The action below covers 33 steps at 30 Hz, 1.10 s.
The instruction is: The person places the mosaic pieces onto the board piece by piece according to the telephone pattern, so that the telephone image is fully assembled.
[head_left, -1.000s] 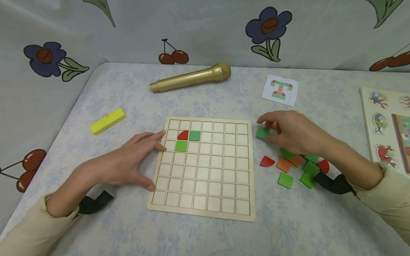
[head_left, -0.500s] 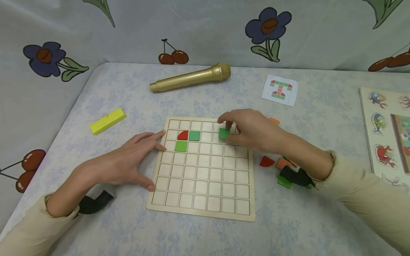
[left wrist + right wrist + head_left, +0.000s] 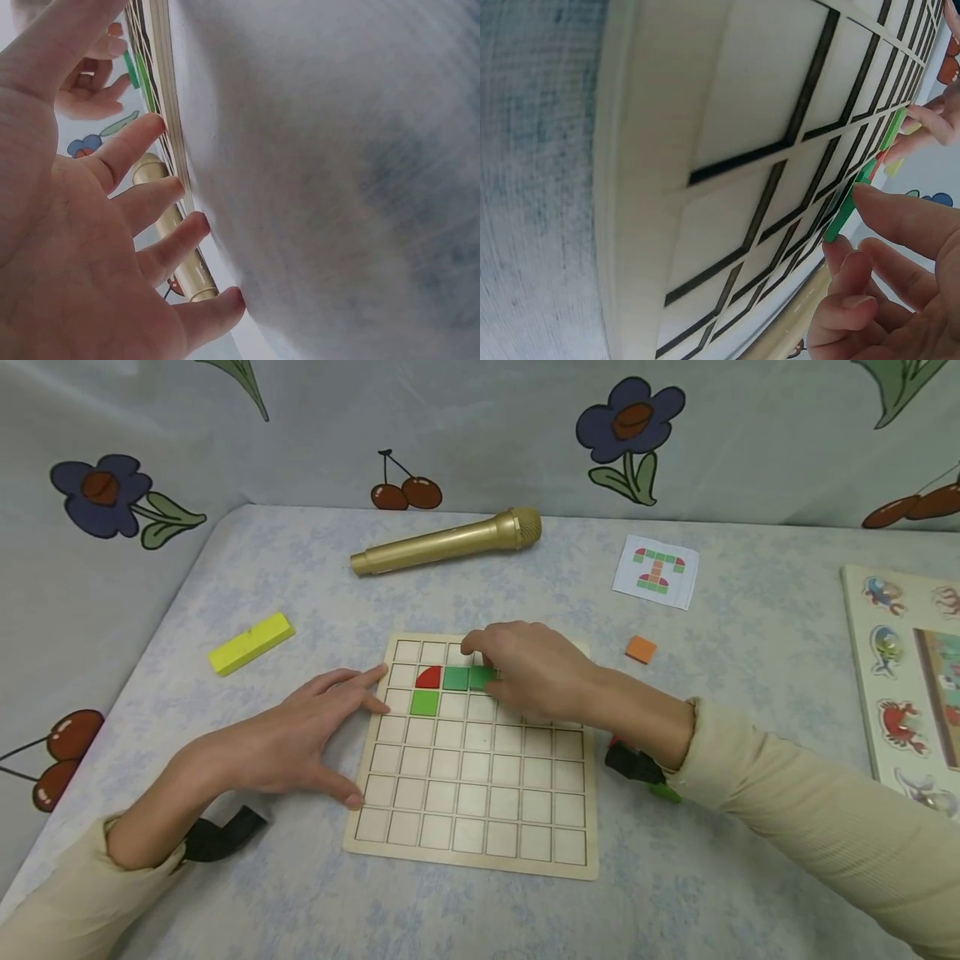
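Observation:
My right hand [image 3: 536, 670] pinches a green square tile [image 3: 481, 678] between thumb and forefinger, over the second row of the wooden grid board [image 3: 525, 865]. In the right wrist view the tile [image 3: 843, 214] tilts at the board's surface. Just left of it another green tile [image 3: 455, 678] lies in its cell, beside a red quarter-circle tile [image 3: 429, 677]. Below the red one is a lighter green tile [image 3: 424, 702]. My left hand [image 3: 288, 747] rests at the board's left edge, fingers spread, thumb and fingertips touching the rim.
An orange tile [image 3: 641, 649] lies right of the board. More tiles are mostly hidden under my right sleeve. Behind stand out a gold microphone [image 3: 450, 543] and a pattern card [image 3: 656, 572]. A yellow block [image 3: 252, 644] lies left, a sea-animal puzzle board [image 3: 892, 668] far right.
My right hand has carried the green tile left from beside the board to the cell next to the other green tile. My left hand has stayed in place.

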Each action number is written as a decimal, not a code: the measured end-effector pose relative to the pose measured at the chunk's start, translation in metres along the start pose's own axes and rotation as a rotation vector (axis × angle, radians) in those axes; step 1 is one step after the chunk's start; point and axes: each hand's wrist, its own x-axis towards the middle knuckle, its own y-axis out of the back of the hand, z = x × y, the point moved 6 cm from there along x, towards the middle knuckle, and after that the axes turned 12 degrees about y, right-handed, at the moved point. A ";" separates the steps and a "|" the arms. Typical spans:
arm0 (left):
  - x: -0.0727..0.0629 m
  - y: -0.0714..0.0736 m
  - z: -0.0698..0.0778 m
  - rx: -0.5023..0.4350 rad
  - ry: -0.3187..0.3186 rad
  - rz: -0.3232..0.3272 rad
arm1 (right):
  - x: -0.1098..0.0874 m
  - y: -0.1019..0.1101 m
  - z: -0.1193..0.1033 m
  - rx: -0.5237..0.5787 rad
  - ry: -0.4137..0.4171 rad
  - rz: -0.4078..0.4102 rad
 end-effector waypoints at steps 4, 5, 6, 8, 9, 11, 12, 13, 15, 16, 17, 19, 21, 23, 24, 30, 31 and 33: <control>0.001 0.000 0.000 0.001 0.001 0.002 | 0.001 -0.003 0.001 -0.006 -0.011 -0.009; 0.001 0.000 0.000 0.003 0.001 0.003 | 0.000 -0.003 0.001 -0.008 -0.011 -0.010; 0.001 0.000 0.000 0.002 0.001 0.003 | 0.000 -0.003 0.001 -0.011 -0.010 -0.010; 0.001 0.000 0.000 0.005 0.002 0.002 | 0.000 -0.004 0.000 -0.018 -0.006 -0.010; 0.001 0.000 0.000 0.005 0.002 0.002 | 0.000 -0.004 0.000 -0.018 -0.002 -0.008; 0.001 0.000 0.000 0.003 0.001 0.002 | 0.000 -0.004 0.000 -0.013 0.007 -0.004; 0.001 0.000 0.000 0.003 0.001 0.002 | 0.000 -0.004 0.000 -0.007 0.009 -0.004; 0.001 0.000 0.000 0.002 0.000 0.002 | 0.000 -0.004 -0.001 0.000 0.008 -0.006; 0.001 0.000 0.000 0.001 0.000 0.001 | -0.001 -0.004 -0.002 0.012 0.003 -0.012; 0.001 0.000 0.000 0.000 0.000 0.001 | -0.001 -0.004 -0.003 0.016 0.000 -0.016; 0.001 0.000 0.000 0.000 0.000 0.001 | -0.001 -0.004 -0.003 0.018 -0.005 -0.020; 0.001 0.000 0.000 -0.001 -0.001 0.001 | -0.002 -0.004 -0.004 0.012 -0.013 -0.024; 0.001 0.000 0.000 -0.002 -0.001 0.001 | -0.003 -0.004 -0.004 0.004 -0.018 -0.023; 0.001 0.000 0.000 -0.003 -0.002 0.000 | -0.004 -0.003 -0.004 -0.007 -0.023 -0.020; 0.001 0.000 0.000 -0.003 -0.003 0.001 | -0.005 -0.003 -0.003 -0.010 -0.028 -0.020; 0.001 0.000 0.000 -0.002 -0.003 0.002 | -0.009 -0.005 0.000 0.027 -0.031 -0.032; 0.001 0.000 0.000 -0.001 -0.002 0.001 | -0.010 -0.005 0.001 0.038 -0.026 -0.033; 0.001 0.000 0.000 0.000 -0.001 0.001 | -0.010 -0.005 0.000 0.053 -0.019 -0.033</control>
